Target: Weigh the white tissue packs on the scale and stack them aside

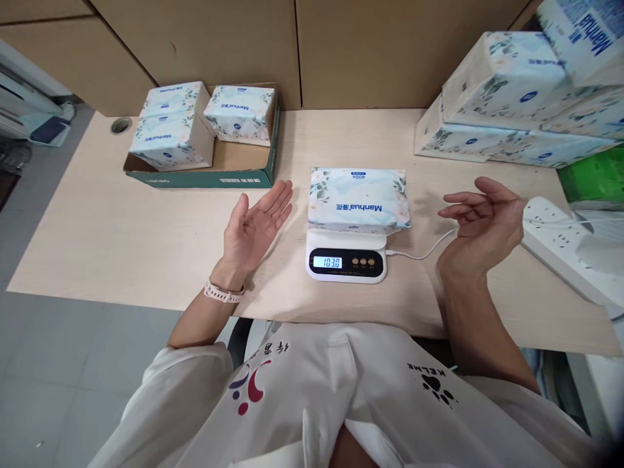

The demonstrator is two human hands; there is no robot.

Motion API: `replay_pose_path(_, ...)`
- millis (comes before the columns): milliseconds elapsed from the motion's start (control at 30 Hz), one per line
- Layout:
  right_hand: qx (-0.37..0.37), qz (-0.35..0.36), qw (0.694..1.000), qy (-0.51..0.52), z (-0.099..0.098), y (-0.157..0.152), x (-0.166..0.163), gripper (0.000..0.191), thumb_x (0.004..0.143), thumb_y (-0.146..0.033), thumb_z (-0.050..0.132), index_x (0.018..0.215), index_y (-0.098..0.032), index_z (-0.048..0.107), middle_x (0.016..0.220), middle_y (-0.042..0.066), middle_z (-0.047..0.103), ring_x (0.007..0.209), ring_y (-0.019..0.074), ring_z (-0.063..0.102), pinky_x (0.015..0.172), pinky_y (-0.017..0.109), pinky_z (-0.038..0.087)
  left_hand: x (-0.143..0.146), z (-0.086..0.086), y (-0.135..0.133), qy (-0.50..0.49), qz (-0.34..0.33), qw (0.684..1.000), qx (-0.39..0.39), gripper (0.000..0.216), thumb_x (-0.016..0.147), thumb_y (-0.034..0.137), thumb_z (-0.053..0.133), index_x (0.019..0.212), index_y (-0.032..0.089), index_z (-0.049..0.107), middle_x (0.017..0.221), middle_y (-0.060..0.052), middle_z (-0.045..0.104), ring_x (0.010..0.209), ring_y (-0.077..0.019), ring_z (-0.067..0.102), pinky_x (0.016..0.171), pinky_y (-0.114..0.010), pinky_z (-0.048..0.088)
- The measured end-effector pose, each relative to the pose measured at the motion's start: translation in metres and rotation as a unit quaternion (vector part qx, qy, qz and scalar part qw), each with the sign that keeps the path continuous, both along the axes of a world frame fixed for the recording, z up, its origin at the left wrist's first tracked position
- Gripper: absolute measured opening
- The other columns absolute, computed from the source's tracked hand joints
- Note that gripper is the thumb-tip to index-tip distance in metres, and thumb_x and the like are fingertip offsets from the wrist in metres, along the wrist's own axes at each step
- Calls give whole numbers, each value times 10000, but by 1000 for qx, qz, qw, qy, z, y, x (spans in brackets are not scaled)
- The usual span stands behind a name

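A pack of tissues with a floral print rests on a white digital scale, whose lit display seems to read 103.0. To the left of the pack, my left hand is held palm up with the fingers stretched out, touching nothing. On the other side, my right hand hovers above the table, fingers loosely curled and apart, with nothing in it. A white cable runs from the scale's right side toward my right hand and passes behind it.
An open green cardboard tray at the back left holds 3 tissue packs. Several more tissue packs are stacked at the back right, beside a green package. A white power strip lies on the right. Brown panels stand behind the table.
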State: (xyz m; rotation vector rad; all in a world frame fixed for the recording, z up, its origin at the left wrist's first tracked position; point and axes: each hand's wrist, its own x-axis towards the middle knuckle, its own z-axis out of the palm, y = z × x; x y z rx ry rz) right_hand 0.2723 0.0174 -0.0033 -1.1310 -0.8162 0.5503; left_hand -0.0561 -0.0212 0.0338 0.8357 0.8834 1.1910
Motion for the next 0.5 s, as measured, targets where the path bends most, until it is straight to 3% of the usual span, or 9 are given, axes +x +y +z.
replay_pose_path(300,27,-20,999,-1,2,-2,-6,696,984,-728,428,683,-180,735,631,62,703,543,145,622,564,319,457,-1,0,0,1,-10,1000,8,686,1038,687,389,1400,209,722,1681,-45,509,1683,-279,266,1411,-456,202)
replay_pose_path(500,38,-14,999,0,1,-2,-7,708,1003,-714,424,642,-182,723,641,80,706,574,158,648,580,324,447,0,1,-1,5,-8,1000,4,703,1031,696,401,1424,198,704,1684,-55,506,1688,-287,249,1414,-459,196)
